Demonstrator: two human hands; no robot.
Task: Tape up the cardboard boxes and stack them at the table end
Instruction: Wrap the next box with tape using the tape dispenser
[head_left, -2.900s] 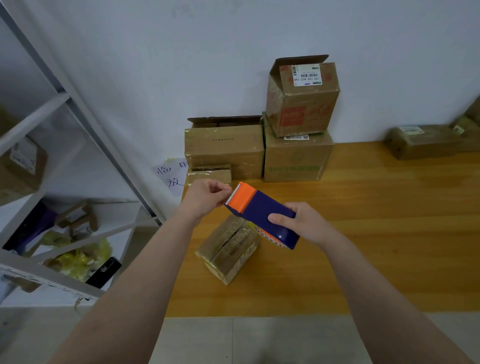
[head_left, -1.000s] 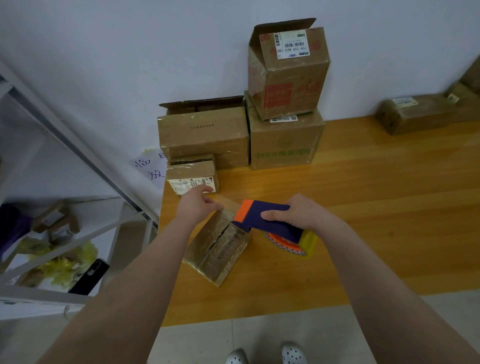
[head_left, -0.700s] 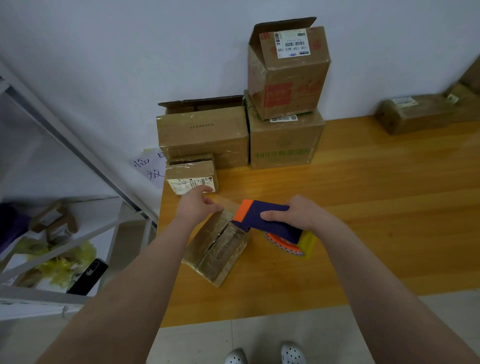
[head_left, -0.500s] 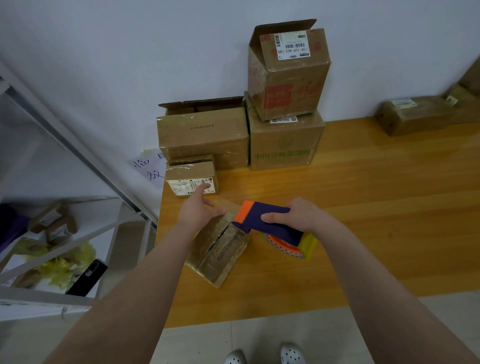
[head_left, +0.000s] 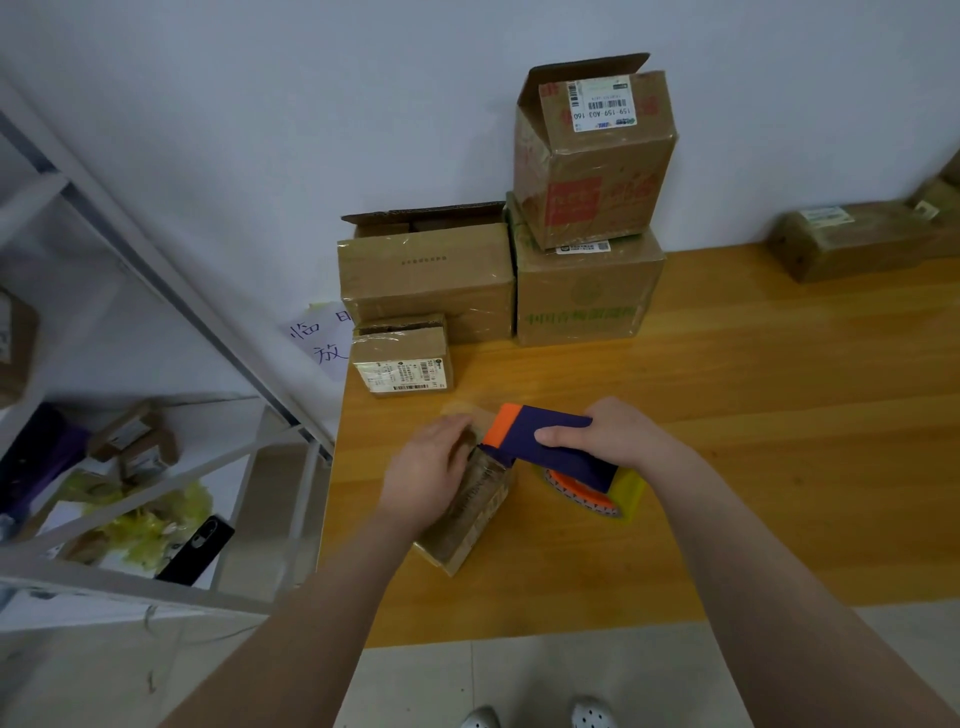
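Two hands: the left hand (head_left: 431, 478), blurred, seems flat atop the slantwise small box (head_left: 467, 525), the right hand (head_left: 608, 434) clutches the tape dispenser (head_left: 540, 441) at its far end

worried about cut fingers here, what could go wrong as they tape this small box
The left hand rests on the small box right beside the orange cutter end of the tape dispenser, so fingers could get nicked. The box lies near the table corner, so a hard pull by the right hand might shove it off.
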